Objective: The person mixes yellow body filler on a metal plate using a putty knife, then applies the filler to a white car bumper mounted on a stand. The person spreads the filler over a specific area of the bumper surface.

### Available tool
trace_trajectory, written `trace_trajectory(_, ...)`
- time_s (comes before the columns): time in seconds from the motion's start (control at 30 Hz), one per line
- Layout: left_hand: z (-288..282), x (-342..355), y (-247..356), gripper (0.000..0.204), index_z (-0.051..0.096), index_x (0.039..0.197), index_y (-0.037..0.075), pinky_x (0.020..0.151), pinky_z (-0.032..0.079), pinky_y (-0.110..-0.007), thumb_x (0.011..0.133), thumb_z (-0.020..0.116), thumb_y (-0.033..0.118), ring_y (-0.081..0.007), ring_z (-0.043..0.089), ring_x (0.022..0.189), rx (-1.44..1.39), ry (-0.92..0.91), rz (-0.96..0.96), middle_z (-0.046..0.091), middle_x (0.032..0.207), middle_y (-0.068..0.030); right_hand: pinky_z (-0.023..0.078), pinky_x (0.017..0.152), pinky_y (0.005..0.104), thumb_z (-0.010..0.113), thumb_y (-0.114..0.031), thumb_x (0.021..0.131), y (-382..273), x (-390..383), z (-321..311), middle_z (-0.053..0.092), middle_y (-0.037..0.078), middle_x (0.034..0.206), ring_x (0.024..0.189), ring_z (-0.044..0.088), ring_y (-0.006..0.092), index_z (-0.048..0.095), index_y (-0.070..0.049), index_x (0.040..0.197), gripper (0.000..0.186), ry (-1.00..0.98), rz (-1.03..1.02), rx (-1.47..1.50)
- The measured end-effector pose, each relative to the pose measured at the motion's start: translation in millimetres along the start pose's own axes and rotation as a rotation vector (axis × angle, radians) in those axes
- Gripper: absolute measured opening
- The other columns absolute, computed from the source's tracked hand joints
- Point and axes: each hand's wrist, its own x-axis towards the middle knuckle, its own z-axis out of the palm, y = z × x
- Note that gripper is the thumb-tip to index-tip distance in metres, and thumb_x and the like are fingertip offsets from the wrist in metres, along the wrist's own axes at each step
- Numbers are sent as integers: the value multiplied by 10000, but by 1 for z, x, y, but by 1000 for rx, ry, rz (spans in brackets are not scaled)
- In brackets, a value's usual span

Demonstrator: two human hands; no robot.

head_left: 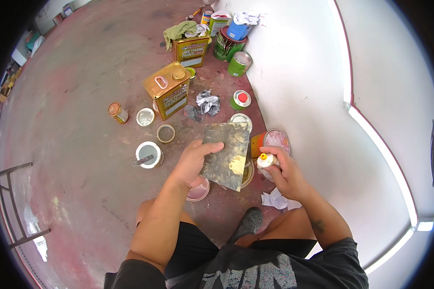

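My left hand [192, 163] grips a flat, grey, stained board [225, 147], its thumb laid across the top face. Near the board's right edge sits a pale yellow dab of paste [237, 164]. To the right of the board, my right hand [288, 174] is closed around a small whitish tube or bottle [266, 162] with a yellow tip. The two held things are apart. Below them, partly hidden by the board, are a round yellowish tin [248, 174] and a container of pinkish stuff [198, 191].
Gold rectangular cans [171, 89] stand ahead, one with a green cloth [178, 32] on top. A white tub with a brush [150, 155] is at left. An orange can [258, 144] and crumpled paper [275, 198] lie near the white wall [304, 96]. A metal frame [14, 207] stands far left.
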Motion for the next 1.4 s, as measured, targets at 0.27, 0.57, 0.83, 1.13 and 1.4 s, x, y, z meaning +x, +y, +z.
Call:
trace_trajectory(0.27, 27, 5, -32, 375, 630, 1318, -31, 910, 632, -417, 1009, 666, 177, -253, 759, 1044, -97, -314, -236, 742, 1199, -146, 501, 784, 438, 649, 45, 882, -13, -32, -28, 728, 120, 1020, 834, 681, 323, 622, -52, 1236, 367, -13, -302, -471)
trace_trajectory(0.57, 22, -1, -22, 377, 627, 1311, -51, 922, 639, -429, 998, 682, 153, -268, 762, 1054, -169, -295, -164, 730, 1234, -189, 525, 805, 442, 667, 63, 875, -4, -19, -25, 729, 172, 1058, 842, 689, 358, 628, -29, 1242, 380, -82, -318, -507)
trace_trajectory(0.83, 29, 12, -39, 316, 687, 1227, -27, 848, 641, -424, 975, 681, 165, -241, 766, 957, -275, -226, -21, 768, 1083, -129, 500, 1078, 416, 552, -133, 1088, 45, -67, -43, 642, 170, 1261, 1137, 680, 256, 455, -19, 1452, 393, 198, 163, 201)
trace_trajectory(1.13, 8, 25, -18, 313, 651, 1253, -27, 926, 627, -475, 1026, 590, 180, -277, 758, 1020, -518, -121, 176, 748, 1151, -153, 473, 1100, 411, 541, -190, 1121, 79, 2, -38, 601, 172, 1369, 1218, 640, 251, 416, -17, 1499, 434, 399, 147, 518)
trace_trajectory(1.4, -17, 11, 6, 321, 676, 1228, -21, 904, 637, -440, 1020, 626, 218, -254, 767, 984, -187, 50, 278, 764, 1112, -133, 601, 945, 432, 580, -202, 1103, 48, 33, -2, 644, 146, 1261, 1071, 707, 260, 437, -90, 1427, 371, 144, 35, 1043)
